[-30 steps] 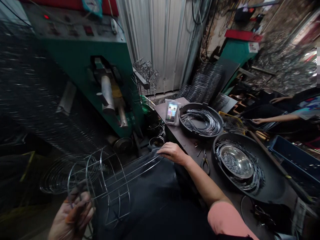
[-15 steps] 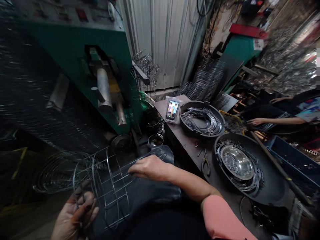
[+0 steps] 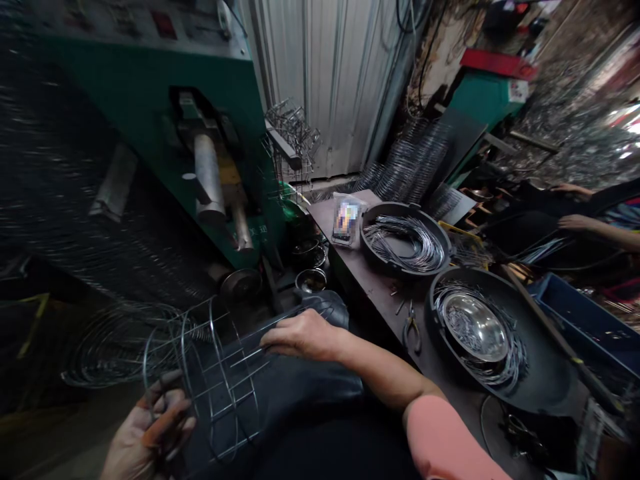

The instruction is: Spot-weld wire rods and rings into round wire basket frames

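- As the wire frame (image 3: 223, 360) is held above the lap, in the lower left of the view, its end ring is gripped by the left hand (image 3: 157, 423), whose fingers are curled closed around the wire.
- Orange coverings (image 3: 167, 421) are worn on the left fingers.
- The right hand (image 3: 300, 333) is placed at the frame's other end, back upward, its fingers bent and drawn together by the wire ends; whether a wire is pinched cannot be told, the fingertips being partly hidden.
- The lap is covered by dark material (image 3: 315, 390).
- On the table (image 3: 367, 283) to the right, pliers (image 3: 412, 331) are laid near the edge, and a lit phone (image 3: 345, 220) is set beside a round black tray (image 3: 390, 268) in which long wires (image 3: 433, 250) are coiled.
- In a larger tray (image 3: 545, 380), a steel bowl (image 3: 495, 327) of small metal pieces (image 3: 463, 323) is ringed by wires.
- Ahead, to the left, a green machine (image 3: 140, 87) is seen.
- At far right, a co-worker's hand (image 3: 575, 222) is shown.
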### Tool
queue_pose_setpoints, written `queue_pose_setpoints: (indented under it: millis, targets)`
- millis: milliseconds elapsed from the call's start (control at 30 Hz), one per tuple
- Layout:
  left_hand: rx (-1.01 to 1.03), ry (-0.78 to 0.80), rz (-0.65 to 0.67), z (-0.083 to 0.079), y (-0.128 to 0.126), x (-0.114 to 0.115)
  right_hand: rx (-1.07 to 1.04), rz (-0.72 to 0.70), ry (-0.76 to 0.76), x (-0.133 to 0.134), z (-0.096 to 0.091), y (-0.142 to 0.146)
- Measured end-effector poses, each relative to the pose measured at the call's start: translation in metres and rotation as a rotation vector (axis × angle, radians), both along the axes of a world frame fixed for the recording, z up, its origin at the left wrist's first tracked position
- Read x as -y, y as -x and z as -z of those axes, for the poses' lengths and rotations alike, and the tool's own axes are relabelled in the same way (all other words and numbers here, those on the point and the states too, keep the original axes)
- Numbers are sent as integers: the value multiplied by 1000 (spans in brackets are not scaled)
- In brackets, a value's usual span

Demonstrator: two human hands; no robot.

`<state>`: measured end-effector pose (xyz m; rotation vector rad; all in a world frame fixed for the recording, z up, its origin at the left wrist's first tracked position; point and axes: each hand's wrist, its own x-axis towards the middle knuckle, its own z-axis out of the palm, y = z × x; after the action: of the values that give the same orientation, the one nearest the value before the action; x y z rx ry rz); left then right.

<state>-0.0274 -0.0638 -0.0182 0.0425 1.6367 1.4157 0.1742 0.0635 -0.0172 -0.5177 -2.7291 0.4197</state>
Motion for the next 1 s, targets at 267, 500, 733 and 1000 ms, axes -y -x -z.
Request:
queue_pose_setpoints:
  millis: [267,500,733,1000]
  targets:
    - [7,-10,0,-3,-2,-3,-12,-15,0,-1,4,0]
    - [12,-10,-30,0,-2,-2,-2,-48,-1,-1,4,5]
    - [7,-37,32,-7,-5,-3,5,-84,0,-2,7,6]
    - [3,-83,63,-5,-5,-3,28,-70,5,-2,9,8]
